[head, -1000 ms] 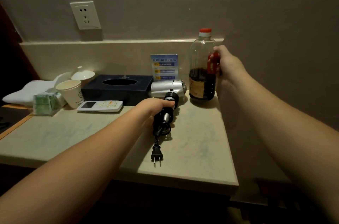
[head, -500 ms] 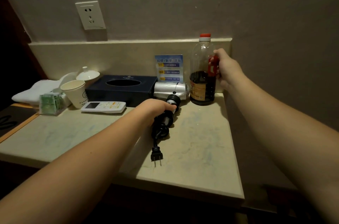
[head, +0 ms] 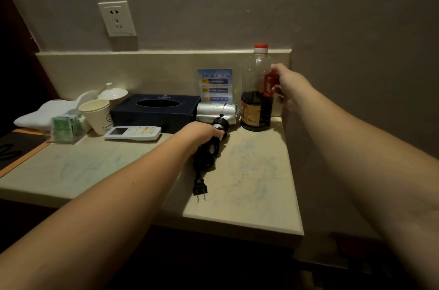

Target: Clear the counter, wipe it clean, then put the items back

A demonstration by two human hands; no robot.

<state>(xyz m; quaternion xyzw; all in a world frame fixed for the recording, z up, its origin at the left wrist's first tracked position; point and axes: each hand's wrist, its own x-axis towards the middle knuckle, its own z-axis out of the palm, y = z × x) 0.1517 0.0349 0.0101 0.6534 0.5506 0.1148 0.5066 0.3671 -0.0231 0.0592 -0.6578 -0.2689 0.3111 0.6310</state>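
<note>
My left fingers [head: 219,133] curled round black handle of hair dryer [head: 217,112]; silver barrel lies on counter [head: 256,185] between tissue box [head: 155,109] and bottle [head: 256,90]. Cord bunched below handle, plug [head: 200,190] flat on counter near front edge. My right hand [head: 288,86] at bottle's red side handle, fingers hooked round it; bottle upright at back right corner, dark liquid in lower part. Remote [head: 133,133] in front of tissue box, paper cup [head: 96,115] beside it, white towel [head: 42,112] far left.
</note>
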